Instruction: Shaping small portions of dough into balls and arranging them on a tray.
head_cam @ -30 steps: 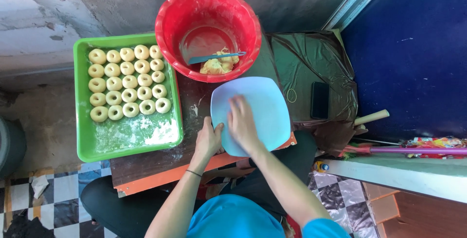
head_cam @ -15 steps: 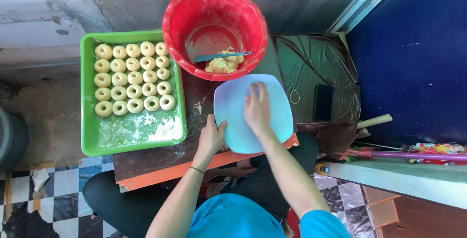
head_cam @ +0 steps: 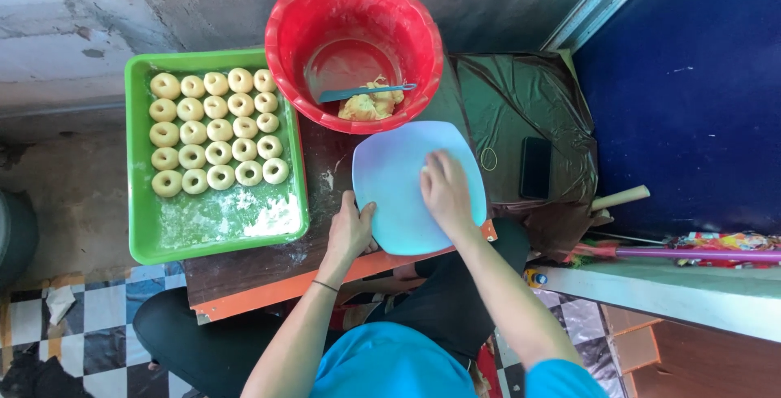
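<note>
We see a pale blue plate (head_cam: 399,178) lying flat on a dark wooden board (head_cam: 268,260), near its right end. The right hand (head_cam: 445,192) lies palm down on the plate's right half, fingers stretched out flat, gripping nothing. The left hand (head_cam: 350,231) rests at the plate's lower left edge, thumb up against the rim, fingers curled loosely; we cannot tell if it actually pinches the rim.

Just behind the plate, touching or nearly so, sits a red basin (head_cam: 355,48) with a lump of yellow dough (head_cam: 368,105) and a blue scraper (head_cam: 358,92) lying inside. Left of the basin, a green tray (head_cam: 203,231) holds rows of ring-shaped dough pieces (head_cam: 213,131) in its upper part and a floury patch lower down.

Right of the plate, a dark plastic sheet (head_cam: 521,97) carries a black phone (head_cam: 534,167) and a rubber band (head_cam: 488,158). A wooden handle (head_cam: 622,197) pokes out further right.
</note>
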